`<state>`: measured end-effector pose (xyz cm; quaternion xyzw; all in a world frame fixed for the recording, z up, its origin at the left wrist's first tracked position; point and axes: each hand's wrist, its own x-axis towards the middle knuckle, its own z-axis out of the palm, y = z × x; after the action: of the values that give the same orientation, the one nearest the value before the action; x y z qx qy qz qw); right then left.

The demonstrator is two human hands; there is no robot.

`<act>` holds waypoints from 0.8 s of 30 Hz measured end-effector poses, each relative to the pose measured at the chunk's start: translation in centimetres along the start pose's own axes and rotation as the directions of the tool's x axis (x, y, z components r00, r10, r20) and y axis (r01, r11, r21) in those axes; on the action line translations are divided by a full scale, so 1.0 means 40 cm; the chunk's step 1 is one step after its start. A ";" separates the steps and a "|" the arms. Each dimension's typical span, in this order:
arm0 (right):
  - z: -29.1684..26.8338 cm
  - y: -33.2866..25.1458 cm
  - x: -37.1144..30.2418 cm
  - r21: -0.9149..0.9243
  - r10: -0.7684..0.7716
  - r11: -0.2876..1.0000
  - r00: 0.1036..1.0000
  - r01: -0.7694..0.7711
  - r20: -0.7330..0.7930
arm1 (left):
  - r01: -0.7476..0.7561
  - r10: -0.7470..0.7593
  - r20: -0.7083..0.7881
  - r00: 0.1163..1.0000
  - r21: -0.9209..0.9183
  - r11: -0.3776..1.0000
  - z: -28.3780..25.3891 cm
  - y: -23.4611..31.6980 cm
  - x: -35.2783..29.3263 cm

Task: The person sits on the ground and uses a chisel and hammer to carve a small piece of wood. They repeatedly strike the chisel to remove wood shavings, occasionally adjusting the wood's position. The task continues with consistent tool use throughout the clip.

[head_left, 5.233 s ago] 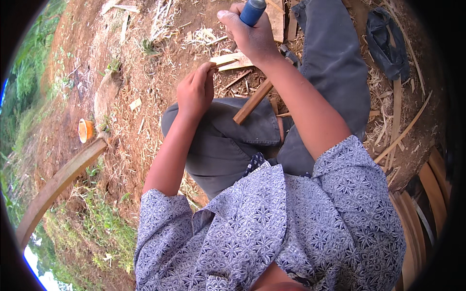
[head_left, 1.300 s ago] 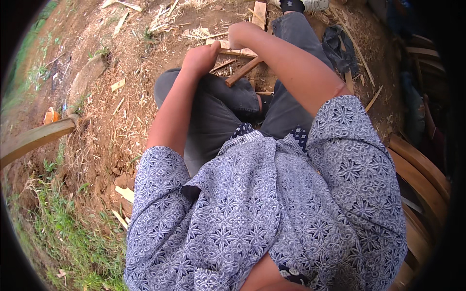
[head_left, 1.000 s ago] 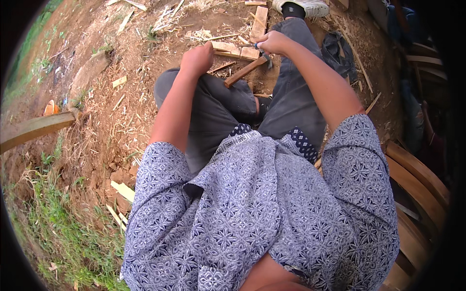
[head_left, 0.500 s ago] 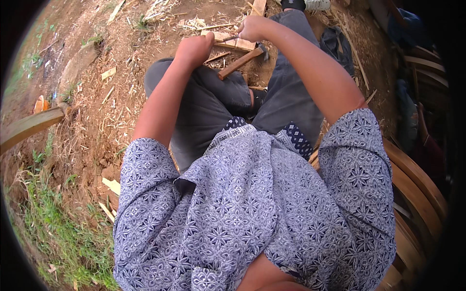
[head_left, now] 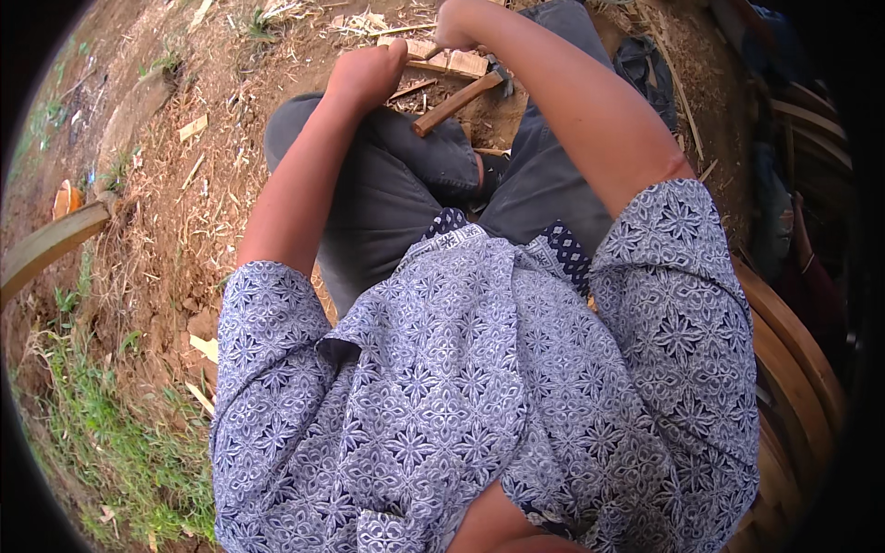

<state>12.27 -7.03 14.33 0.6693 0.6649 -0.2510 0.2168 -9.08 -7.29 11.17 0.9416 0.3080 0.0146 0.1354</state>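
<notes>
My left hand is closed in a fist above my left knee, its thumb side against the pale wood blocks. Whatever its fingers hold is hidden. My right hand is closed at the top edge, partly cut off. From it a thin dark tool seems to come out over the wood; its kind cannot be made out. Below the hands lies a pale wooden block. A hammer with a brown wooden handle rests between my legs, its dark head beside the block. Neither hand touches it.
Wood shavings and splinters cover the brown soil. A curved wooden piece juts in at the left, above some grass. Curved wooden slats stand at my right. Dark crumpled plastic lies beside my right leg.
My right hand has moved up and away, to the picture's top edge. The left hand has shifted slightly upward. The thin tool between them shows less now. The whole view has tilted a little.
</notes>
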 end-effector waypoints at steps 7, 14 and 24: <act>0.059 0.152 -0.197 0.689 0.293 0.655 0.945 -0.311 0.148 | 0.108 -0.115 -0.060 0.992 -0.106 0.988 0.021 -0.011 0.020; 0.011 0.100 -0.198 0.461 0.116 0.884 0.992 -0.080 -0.052 | 0.095 -0.098 -0.030 0.995 -0.092 0.991 0.011 -0.004 0.013; 0.057 0.137 0.002 -0.495 -0.361 0.778 0.920 0.388 0.155 | 0.118 -0.123 -0.048 0.991 -0.086 0.989 0.013 -0.004 0.012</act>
<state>17.65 -8.50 12.26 0.4341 0.8211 -0.1187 0.3510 -8.73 -7.02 10.61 0.9141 0.3670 0.0443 0.1665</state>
